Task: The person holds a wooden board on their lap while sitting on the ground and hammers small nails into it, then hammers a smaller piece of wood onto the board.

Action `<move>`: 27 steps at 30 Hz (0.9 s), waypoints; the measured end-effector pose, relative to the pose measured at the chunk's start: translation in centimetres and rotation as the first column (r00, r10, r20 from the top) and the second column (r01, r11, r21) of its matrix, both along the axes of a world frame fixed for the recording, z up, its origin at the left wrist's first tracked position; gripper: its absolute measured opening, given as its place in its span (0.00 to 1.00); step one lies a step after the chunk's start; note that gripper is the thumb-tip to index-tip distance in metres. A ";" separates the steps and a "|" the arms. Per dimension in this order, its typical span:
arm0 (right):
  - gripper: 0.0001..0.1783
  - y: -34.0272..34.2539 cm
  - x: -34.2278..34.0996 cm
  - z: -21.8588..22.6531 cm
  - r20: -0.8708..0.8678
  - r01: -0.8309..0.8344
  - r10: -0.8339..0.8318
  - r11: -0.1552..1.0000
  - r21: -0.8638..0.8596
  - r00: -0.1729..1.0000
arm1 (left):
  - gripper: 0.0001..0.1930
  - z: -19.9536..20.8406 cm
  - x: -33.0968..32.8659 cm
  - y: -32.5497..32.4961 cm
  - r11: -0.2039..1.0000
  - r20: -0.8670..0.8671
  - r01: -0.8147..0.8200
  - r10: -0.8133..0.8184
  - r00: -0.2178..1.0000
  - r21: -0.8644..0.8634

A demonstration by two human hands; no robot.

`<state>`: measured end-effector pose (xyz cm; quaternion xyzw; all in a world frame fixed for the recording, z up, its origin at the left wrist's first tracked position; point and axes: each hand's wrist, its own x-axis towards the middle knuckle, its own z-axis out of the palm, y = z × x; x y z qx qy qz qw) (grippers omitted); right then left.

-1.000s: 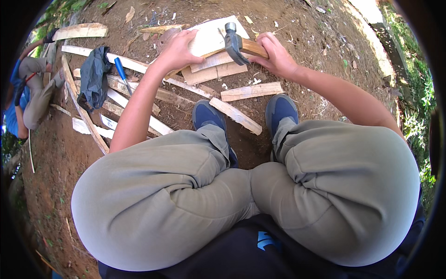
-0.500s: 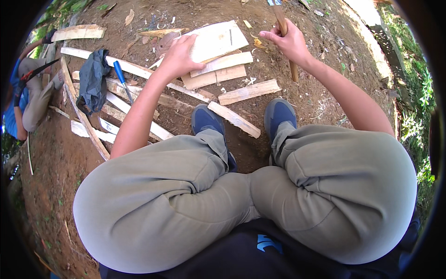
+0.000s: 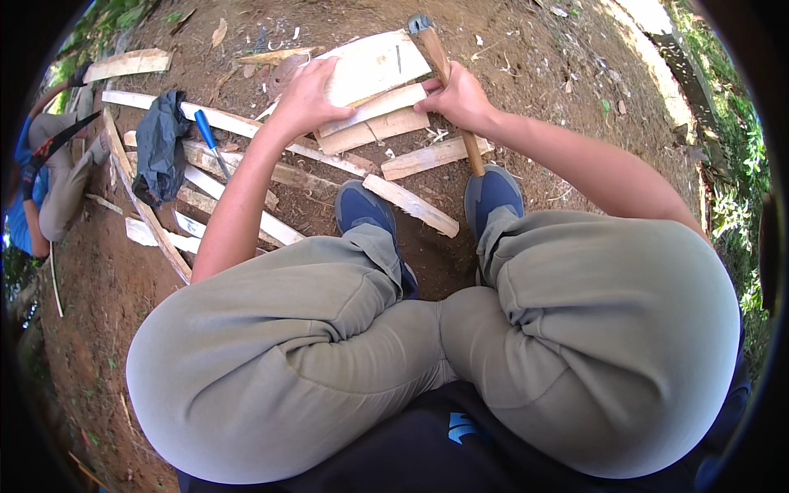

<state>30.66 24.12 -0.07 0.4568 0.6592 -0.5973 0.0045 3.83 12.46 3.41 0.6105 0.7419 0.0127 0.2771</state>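
Note:
A hammer (image 3: 439,57) with a wooden handle and a metal head is gripped in my right hand (image 3: 460,99), its head pointing away from me. The thumb and fingertips of that hand touch the right end of a narrow wooden strip (image 3: 386,104). My left hand (image 3: 311,99) clasps the left side of the stacked wood, fingers over a wide pale board (image 3: 378,62) and thumb on the strip. Below the strip lies another wooden piece (image 3: 374,133). A dark line, perhaps a nail or mark, shows near the wide board's right end.
Loose wooden pieces (image 3: 431,160) lie by my shoes. To the left are several long slats (image 3: 222,122), a dark plastic bag (image 3: 160,144) and a blue-handled tool (image 3: 205,130). At far left a person (image 3: 49,156) in gloves holds a saw (image 3: 62,138) near a board (image 3: 129,64).
My right hand has come left with the hammer, from beside the boards to the strip's right end. The hammer head now shows fully. My left hand stays on the stack.

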 end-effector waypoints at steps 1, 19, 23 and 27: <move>0.40 0.0 0.1 -0.7 -0.018 0.030 -0.031 0.999 -0.039 0.999 | 0.53 0.0 0.0 0.1 1.000 0.000 0.002 -0.002 1.000 0.001; 0.36 1.7 -1.4 -1.5 -0.086 0.132 -0.150 0.975 -0.179 0.985 | 0.58 0.1 -0.9 0.1 0.999 0.093 0.027 -0.024 0.995 -0.034; 0.35 1.6 -1.5 -1.8 -0.085 0.139 -0.155 0.975 -0.172 0.984 | 0.58 -0.1 -0.9 0.3 0.999 0.086 0.027 -0.024 0.996 -0.041; 0.35 2.0 -1.7 -2.9 -0.141 0.107 -0.139 0.971 -0.212 0.980 | 0.56 -0.3 -1.0 0.2 0.999 0.080 0.037 -0.037 0.996 -0.009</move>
